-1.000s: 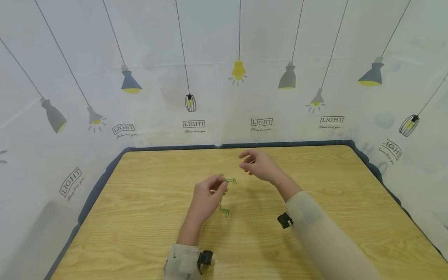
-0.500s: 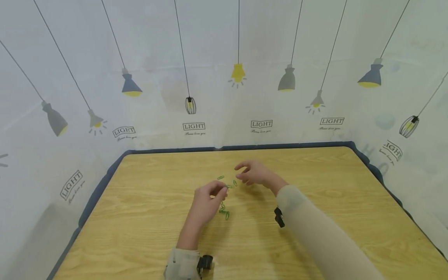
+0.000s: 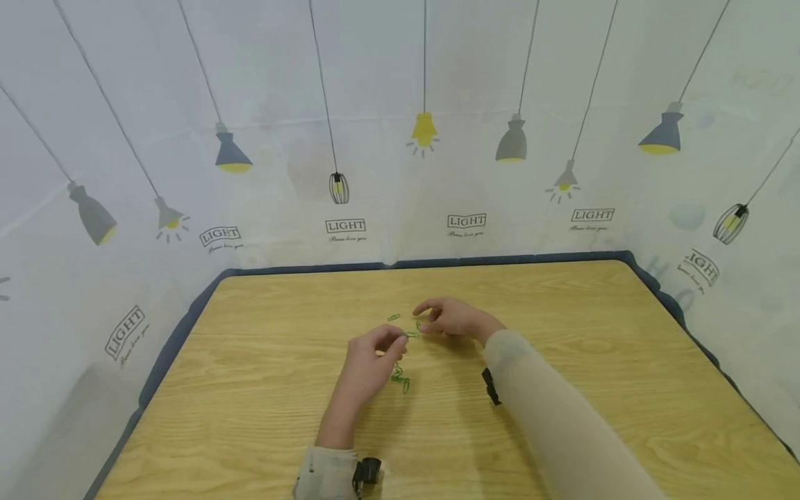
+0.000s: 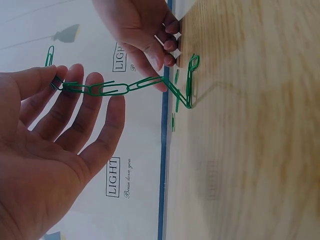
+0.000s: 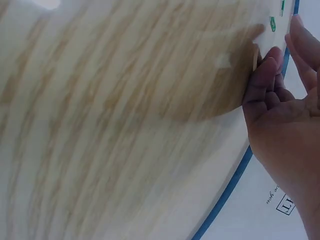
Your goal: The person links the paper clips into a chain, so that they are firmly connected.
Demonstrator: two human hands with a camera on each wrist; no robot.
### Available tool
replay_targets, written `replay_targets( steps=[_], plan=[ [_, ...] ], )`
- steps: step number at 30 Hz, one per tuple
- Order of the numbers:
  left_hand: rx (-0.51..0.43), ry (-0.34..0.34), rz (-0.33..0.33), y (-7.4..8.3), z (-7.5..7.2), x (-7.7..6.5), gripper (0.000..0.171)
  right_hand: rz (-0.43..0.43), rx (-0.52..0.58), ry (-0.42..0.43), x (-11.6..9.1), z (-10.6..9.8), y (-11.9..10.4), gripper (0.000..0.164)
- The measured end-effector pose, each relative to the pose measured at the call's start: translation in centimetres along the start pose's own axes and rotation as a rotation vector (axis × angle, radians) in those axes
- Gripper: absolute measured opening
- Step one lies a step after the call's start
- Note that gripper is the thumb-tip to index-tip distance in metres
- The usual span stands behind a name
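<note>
Between thumb and forefinger my left hand (image 3: 371,361) pinches a chain of linked green paper clips (image 4: 107,90). One clip sticks up past the fingertips, and the rest of the chain hangs past the loosely spread other fingers, its low end (image 3: 405,384) close over the table. My right hand (image 3: 456,318) is low over the table just beyond and to the right, palm down. Its forefinger reaches out apart from the thumb, with nothing held between them. Close to those fingertips lies a loose green paper clip (image 3: 419,326); another loose clip (image 3: 394,317) lies farther back and left.
The wooden table (image 3: 250,403) has a dark blue edge along its back and sides. Behind it hangs a pale sheet (image 3: 281,167) printed with lamps and the word LIGHT. Each wrist carries a small black camera (image 3: 367,471).
My right hand has come down and leftward from above the table toward the loose clips. My left hand has lowered slightly, still pinching the chain.
</note>
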State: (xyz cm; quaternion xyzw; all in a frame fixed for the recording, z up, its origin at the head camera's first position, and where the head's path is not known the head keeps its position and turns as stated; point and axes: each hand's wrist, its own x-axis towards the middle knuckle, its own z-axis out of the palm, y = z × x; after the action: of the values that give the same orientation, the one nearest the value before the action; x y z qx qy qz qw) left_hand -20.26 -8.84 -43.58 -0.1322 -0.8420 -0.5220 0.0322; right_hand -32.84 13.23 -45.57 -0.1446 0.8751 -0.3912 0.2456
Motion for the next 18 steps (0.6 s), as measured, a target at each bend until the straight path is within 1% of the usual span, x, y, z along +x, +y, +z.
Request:
replay_targets(
  steps=[6, 10, 15, 18],
  plan=[
    [0.008, 0.002, 0.001, 0.1, -0.1, 0.0, 0.021, -0.015, -0.054, 0.038, 0.3, 0.3, 0.1, 0.034],
    [0.009, -0.004, -0.006, -0.1, 0.0, 0.0, 0.019, -0.035, -0.064, 0.063, 0.2, 0.6, 0.2, 0.029],
    [-0.001, -0.009, -0.004, -0.2, 0.1, 0.0, 0.016, -0.014, -0.099, 0.097, 0.1, 1.0, 0.1, 0.023],
    [-0.003, -0.002, -0.004, -0.2, 0.1, 0.0, 0.016, 0.003, -0.105, 0.1, 0.0, 1.2, -0.1, 0.021]
  ],
)
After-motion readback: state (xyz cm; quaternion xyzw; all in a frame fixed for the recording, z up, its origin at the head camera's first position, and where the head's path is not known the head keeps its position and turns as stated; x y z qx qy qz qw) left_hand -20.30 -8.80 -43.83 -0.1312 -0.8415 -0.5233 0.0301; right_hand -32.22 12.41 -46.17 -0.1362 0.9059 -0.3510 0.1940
